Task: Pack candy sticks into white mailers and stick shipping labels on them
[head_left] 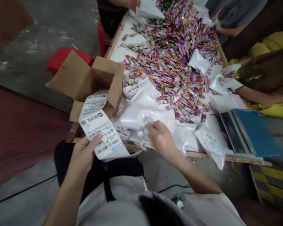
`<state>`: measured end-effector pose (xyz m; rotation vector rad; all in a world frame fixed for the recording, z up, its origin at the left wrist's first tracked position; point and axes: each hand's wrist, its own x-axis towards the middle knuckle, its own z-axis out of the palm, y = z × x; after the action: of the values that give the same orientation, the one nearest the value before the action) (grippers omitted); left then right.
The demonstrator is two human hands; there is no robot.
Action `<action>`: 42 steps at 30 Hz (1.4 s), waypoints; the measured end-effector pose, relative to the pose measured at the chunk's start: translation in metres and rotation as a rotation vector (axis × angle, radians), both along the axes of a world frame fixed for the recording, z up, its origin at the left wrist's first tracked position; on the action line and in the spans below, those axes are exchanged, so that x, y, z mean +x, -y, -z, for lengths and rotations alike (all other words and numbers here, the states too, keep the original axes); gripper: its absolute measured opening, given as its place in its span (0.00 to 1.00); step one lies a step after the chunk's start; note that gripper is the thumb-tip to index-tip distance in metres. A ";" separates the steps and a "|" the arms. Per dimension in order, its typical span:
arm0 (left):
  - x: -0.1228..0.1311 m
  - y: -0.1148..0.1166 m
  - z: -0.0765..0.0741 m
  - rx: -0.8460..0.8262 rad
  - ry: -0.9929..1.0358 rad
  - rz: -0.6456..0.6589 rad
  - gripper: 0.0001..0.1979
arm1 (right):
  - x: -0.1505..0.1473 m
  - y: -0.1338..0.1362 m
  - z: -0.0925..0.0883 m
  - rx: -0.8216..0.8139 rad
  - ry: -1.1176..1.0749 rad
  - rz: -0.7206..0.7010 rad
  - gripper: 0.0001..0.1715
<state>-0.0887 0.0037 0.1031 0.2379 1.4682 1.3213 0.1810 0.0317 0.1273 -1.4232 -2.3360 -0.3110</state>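
A strip of printed shipping labels (105, 133) is pinched in my left hand (85, 150), thumb on top. Its far end runs up against the open cardboard box (116, 86). My right hand (159, 135) is closed, its fingertips at the near side of a white plastic mailing bag (138, 116). They look pinched on the bag's film, though motion blur softens the detail. Below that bag lies another packet with a barcode label (123, 132). More white bags lie just right of my right hand.
Small colourful sachets (174, 59) are heaped across the white table. A flat device with a blue cover (256, 131) sits at the right. A white packet (209, 142) overhangs the near edge. A red stool (68, 58) stands behind the box. Co-workers' arms (257, 94) reach in from the right and far side.
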 end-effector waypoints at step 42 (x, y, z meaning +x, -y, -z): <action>-0.009 0.007 0.003 0.165 0.035 -0.012 0.21 | -0.110 0.051 0.027 -0.254 -0.673 -0.336 0.11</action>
<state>-0.0976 -0.0037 0.1004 0.3117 1.3345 1.4512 0.0710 -0.0196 0.1005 -0.9882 -2.0213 0.5009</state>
